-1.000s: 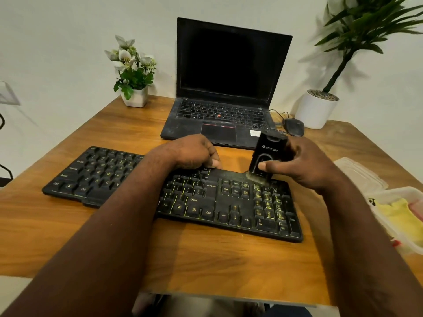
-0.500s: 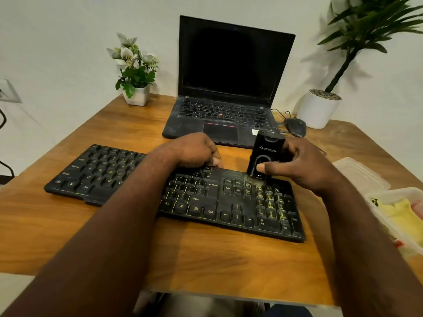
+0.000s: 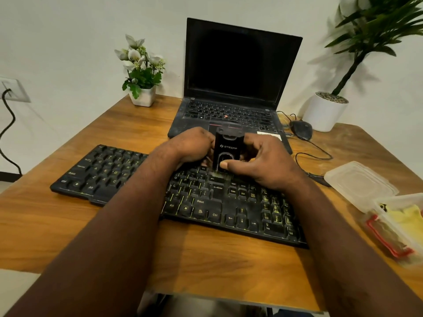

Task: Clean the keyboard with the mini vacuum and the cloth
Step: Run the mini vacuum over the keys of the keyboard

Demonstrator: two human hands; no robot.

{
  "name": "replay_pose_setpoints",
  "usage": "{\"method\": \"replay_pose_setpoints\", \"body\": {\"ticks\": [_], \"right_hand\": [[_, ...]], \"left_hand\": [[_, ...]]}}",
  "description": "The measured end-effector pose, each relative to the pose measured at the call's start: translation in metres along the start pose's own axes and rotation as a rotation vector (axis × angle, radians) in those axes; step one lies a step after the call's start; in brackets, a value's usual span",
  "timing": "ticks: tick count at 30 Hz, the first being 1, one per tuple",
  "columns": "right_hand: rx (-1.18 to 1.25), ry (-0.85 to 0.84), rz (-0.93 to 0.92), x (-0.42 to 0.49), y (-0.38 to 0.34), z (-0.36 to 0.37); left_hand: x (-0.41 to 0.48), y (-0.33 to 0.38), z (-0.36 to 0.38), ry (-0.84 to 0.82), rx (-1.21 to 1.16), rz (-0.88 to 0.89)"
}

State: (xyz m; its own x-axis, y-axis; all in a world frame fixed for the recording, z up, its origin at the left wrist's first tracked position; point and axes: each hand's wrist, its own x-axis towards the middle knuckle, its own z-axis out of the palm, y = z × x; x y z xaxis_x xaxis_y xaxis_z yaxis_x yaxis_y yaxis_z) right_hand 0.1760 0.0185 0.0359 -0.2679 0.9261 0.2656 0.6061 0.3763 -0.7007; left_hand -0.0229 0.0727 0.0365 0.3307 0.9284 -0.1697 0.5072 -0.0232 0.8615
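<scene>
A wooden table (image 3: 68,220) carries an open laptop (image 3: 238,88) at the back and a black keyboard (image 3: 206,202) in front of it. The right hand (image 3: 263,165) is wrapped around a small black vacuum (image 3: 227,152), thumb across its front, holding it upright on the keyboard's top row. The left hand (image 3: 194,145) rests curled just beside it, on the keyboard's far edge. A yellow cloth (image 3: 407,218) lies in a clear tub (image 3: 389,239) at the right.

Matt black plastic keyboard (image 3: 206,197); glossy vacuum (image 3: 226,152); wood-grain table (image 3: 68,225).
</scene>
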Motion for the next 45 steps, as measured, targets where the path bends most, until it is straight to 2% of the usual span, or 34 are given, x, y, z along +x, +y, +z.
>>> {"method": "replay_pose_setpoints", "body": {"ticks": [3,6,10,14,17,21,22,25,28,30,32,35,40,43,45], "right_hand": [[-0.086,0.067,-0.009,0.004,0.000,-0.001],[-0.012,-0.043,-0.015,0.001,-0.001,0.002],[-0.107,0.078,-0.031,0.003,0.002,-0.001],[-0.009,-0.037,-0.031,-0.001,0.001,0.000],[-0.088,0.076,-0.028,0.003,0.002,-0.001],[0.008,-0.050,-0.034,-0.003,0.001,-0.002],[-0.011,-0.035,-0.036,-0.003,0.003,-0.001],[-0.215,0.167,-0.024,0.002,0.009,-0.005],[-0.105,0.225,-0.001,-0.005,0.015,-0.015],[-0.027,0.170,-0.004,-0.012,0.019,-0.022],[0.030,0.045,0.016,-0.016,0.017,-0.027],[0.055,-0.104,0.036,-0.019,0.015,-0.030],[0.055,-0.048,0.080,-0.021,0.024,-0.046],[0.106,-0.064,0.035,-0.021,0.012,-0.028],[0.098,-0.085,-0.014,-0.018,0.007,-0.015]], "left_hand": [[-0.001,0.000,0.000,-0.020,-0.062,-0.023],[-0.001,0.003,0.001,0.048,0.024,0.021],[-0.001,0.002,0.002,0.008,-0.044,-0.014],[0.001,0.000,0.001,0.058,0.010,0.009],[0.000,-0.001,0.001,0.007,-0.084,-0.010],[0.001,-0.001,0.001,0.033,-0.018,0.010],[0.003,-0.002,0.001,0.033,-0.008,0.013],[0.008,-0.007,0.002,-0.017,-0.092,-0.020],[0.010,-0.007,0.001,-0.075,-0.064,0.000],[0.008,-0.006,0.000,-0.120,0.055,0.061],[0.006,-0.003,0.000,-0.165,0.150,0.103],[0.004,-0.002,0.002,-0.190,0.170,0.109],[0.004,0.000,0.002,-0.201,0.169,0.083],[0.003,0.002,0.005,-0.212,0.202,0.108],[0.002,0.003,0.007,-0.160,0.223,0.109]]}}
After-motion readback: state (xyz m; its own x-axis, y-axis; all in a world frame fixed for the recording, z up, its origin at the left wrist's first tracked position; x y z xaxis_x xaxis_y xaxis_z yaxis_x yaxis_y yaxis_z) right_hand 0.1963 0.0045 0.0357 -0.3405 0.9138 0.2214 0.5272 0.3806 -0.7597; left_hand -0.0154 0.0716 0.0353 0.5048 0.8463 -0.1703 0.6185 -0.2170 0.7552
